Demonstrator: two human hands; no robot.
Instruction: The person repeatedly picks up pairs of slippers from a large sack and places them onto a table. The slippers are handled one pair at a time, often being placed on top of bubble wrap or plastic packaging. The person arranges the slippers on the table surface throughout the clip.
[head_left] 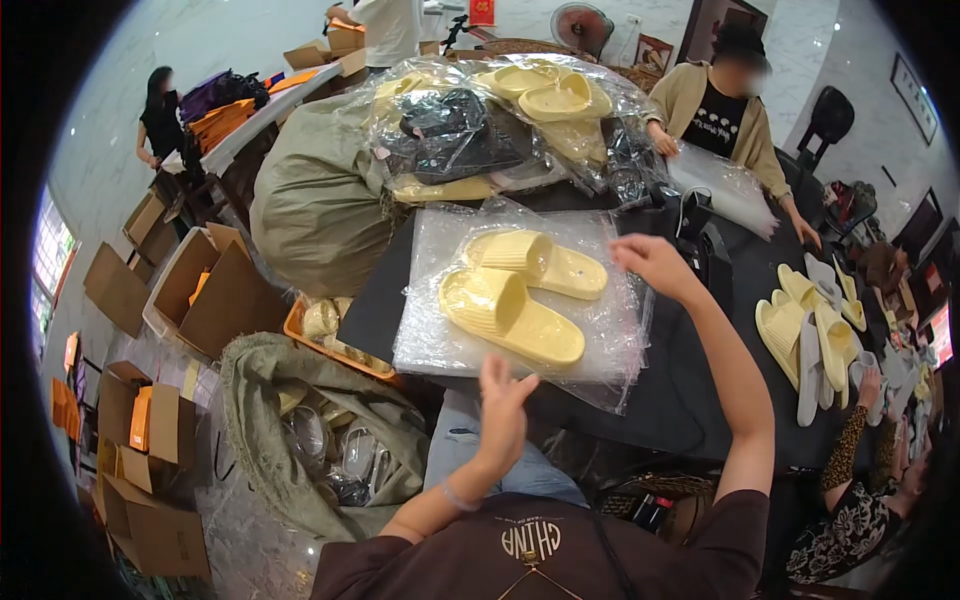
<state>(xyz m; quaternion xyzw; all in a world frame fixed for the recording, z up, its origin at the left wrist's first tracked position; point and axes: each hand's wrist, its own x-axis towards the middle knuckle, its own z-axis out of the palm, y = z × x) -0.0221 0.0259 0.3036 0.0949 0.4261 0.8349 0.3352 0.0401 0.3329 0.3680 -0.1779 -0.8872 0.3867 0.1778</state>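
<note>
A pair of pale yellow slide slippers (520, 312) lies side by side in front of me. They seem to be inside a clear plastic bag, on top of a stack of clear plastic bags (425, 335) on the black table (690, 400). My left hand (503, 415) is just off the stack's near edge, thumb and fingers apart, holding nothing. Beyond the slippers' right end, my right hand (655, 265) hovers by the stack's far right corner. Its fingers are loosely bent and slightly apart, with nothing visible in them.
Bagged yellow and black slippers (465, 135) are heaped at the back beside a bulging green sack (318, 190). Loose yellow and grey slippers (815, 330) lie to the right. An open sack (270, 420) and cardboard boxes (215, 300) stand left. Across the table, a person (730, 110) handles plastic bags.
</note>
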